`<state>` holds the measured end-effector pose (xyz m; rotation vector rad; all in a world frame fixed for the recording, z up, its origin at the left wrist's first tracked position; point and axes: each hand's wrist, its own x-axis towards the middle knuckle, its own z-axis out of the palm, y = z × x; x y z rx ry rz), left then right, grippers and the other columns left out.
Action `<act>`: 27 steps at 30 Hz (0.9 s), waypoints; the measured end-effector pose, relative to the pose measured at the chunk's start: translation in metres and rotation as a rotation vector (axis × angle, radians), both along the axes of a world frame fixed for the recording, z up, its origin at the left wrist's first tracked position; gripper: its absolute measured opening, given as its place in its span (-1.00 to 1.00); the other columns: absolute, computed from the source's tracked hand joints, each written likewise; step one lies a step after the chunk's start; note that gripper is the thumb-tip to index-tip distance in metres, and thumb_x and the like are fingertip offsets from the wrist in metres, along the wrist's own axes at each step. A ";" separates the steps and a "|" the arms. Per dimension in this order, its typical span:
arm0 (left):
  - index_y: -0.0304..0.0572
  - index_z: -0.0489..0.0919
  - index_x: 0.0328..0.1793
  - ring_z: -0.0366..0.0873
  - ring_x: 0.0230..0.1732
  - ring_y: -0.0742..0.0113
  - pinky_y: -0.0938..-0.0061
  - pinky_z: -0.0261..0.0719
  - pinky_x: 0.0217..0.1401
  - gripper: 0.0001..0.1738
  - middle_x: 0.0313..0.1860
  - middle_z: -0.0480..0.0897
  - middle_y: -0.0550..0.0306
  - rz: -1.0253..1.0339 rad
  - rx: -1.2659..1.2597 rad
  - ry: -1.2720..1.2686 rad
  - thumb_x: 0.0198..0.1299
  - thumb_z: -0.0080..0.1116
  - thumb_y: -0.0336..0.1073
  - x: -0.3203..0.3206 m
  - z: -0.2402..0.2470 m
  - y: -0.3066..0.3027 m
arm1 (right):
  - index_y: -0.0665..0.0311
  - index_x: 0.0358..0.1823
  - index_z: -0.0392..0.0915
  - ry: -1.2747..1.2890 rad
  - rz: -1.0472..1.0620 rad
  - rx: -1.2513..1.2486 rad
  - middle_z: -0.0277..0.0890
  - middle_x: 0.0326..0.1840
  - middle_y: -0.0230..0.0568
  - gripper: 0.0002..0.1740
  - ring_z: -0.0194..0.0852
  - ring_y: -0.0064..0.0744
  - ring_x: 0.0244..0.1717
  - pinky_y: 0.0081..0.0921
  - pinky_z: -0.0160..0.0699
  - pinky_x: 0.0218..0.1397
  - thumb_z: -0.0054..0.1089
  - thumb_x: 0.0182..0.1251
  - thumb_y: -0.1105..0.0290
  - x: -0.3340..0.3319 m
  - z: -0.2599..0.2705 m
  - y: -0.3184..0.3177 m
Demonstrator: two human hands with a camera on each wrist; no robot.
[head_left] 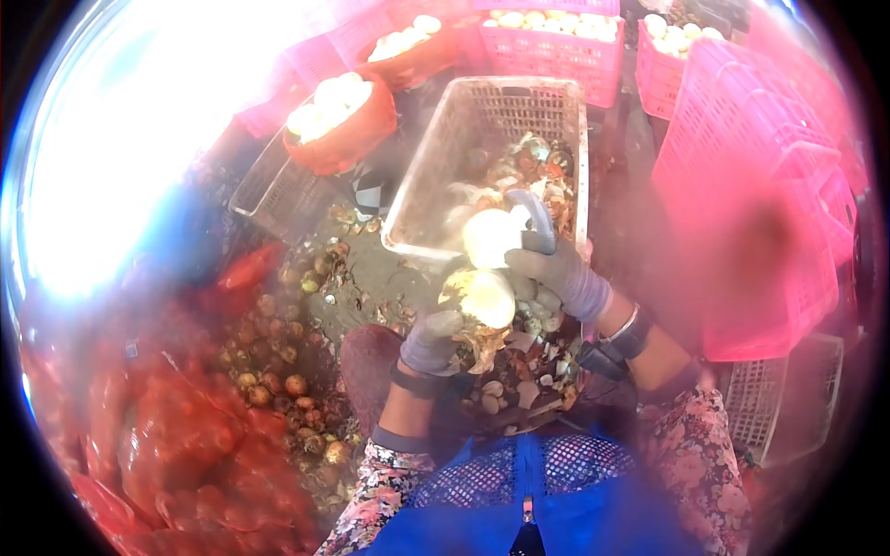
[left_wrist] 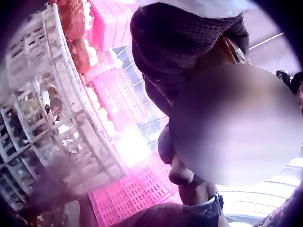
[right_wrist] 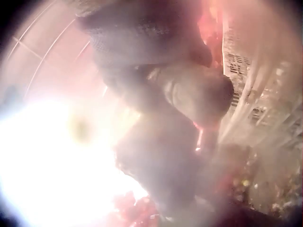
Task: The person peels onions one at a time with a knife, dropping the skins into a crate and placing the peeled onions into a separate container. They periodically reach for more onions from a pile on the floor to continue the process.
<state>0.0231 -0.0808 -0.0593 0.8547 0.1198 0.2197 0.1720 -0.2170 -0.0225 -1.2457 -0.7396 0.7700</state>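
Note:
In the head view, my gloved left hand holds a yellowish onion with loose brown skin hanging below it. My gloved right hand is just above and to the right, its fingers curled round a tool with a curved grey blade. A white, peeled-looking onion is against the blade side of that hand, over the near rim of a white crate. Dark knit glove fabric fills the upper middle of the left wrist view. The right wrist view is hazy, with a blurred gloved hand.
Onion skins lie inside the white crate. Red bowls and pink crates with pale onions stand beyond. Unpeeled onions and red mesh sacks are at left. Stacked pink crates stand at right, a pale crate below.

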 end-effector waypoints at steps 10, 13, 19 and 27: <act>-0.28 0.39 0.34 0.59 0.10 0.28 0.47 0.62 0.10 -0.24 0.14 0.57 0.04 0.074 0.224 0.165 0.08 0.29 0.00 0.014 -0.002 -0.012 | 0.35 -0.21 0.58 -0.009 -0.117 -0.078 0.43 -0.70 -0.43 -0.65 0.30 -0.68 -0.77 -0.74 0.25 -0.73 0.09 0.42 0.15 0.000 0.001 0.000; -0.27 0.39 0.36 0.61 0.08 0.26 0.44 0.63 0.10 -0.20 0.11 0.60 0.03 0.072 0.398 0.235 0.02 0.41 -0.09 0.013 -0.008 -0.017 | 0.31 -0.01 0.57 -0.079 -0.215 -0.242 0.53 -0.56 -0.35 -0.64 0.44 -0.63 -0.68 -0.70 0.43 -0.63 0.08 0.41 0.17 -0.001 0.011 0.001; -0.32 0.40 0.36 0.62 0.05 0.30 0.45 0.64 0.08 -0.34 0.08 0.61 0.04 -0.021 -0.013 0.154 0.18 0.21 -0.14 0.019 -0.006 -0.022 | 0.15 0.37 0.35 -0.846 -0.264 -0.199 0.63 -0.29 -0.13 -0.45 0.60 -0.39 -0.41 -0.43 0.59 -0.35 0.11 0.36 0.28 0.060 -0.035 0.004; -0.35 0.37 0.33 0.61 0.06 0.24 0.35 0.63 0.14 -0.20 0.10 0.59 0.02 0.284 0.310 0.068 -0.02 0.45 -0.18 0.013 -0.007 -0.011 | 0.15 0.53 0.09 -0.989 0.022 -0.555 0.56 0.13 0.02 -0.27 0.61 -0.02 0.01 -0.24 0.62 -0.01 -0.01 0.30 0.53 -0.014 -0.029 0.002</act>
